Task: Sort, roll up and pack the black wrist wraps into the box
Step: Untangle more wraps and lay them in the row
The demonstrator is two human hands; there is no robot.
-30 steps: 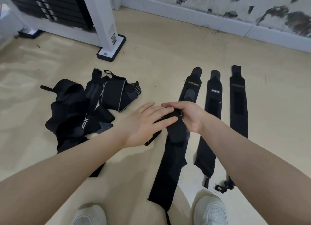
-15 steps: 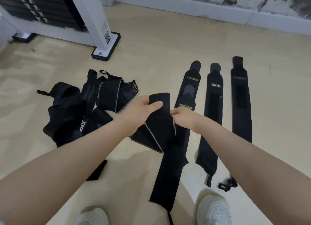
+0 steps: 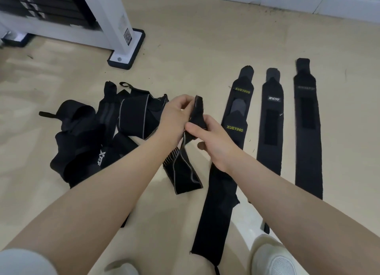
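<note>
Two hands meet over the floor (image 3: 205, 48), both clamped on one wrap (image 3: 185, 163). The left hand (image 3: 174, 118) pinches its upper end, held up on edge, and the right hand (image 3: 213, 139) grips it just below, thumb across the fabric. The rest of this wrap, black with grey edging, hangs down and its lower end rests on the floor between the forearms.

Just right of the hands, three wraps lie flat and straight, side by side: the XUEYING wrap (image 3: 220, 202), the middle wrap (image 3: 271, 120) and the far wrap (image 3: 308, 131). The right forearm crosses over the first two. To the left, a pile (image 3: 86, 139) of tangled wraps waits, partly touching the left forearm. Beyond it stands a white machine foot (image 3: 125, 55). White shoes (image 3: 275, 258) show at the bottom edge. No box is in view.

The step in hand looks like sorting: one wrap lifted from the pile and being straightened. The next move probably calls for pulling it out to full length, untwisting it, and laying it flat in line with the other three, likely to their left where the floor is bare. Rolling and packing seem not yet begun; the pile is still largely unsorted.
</note>
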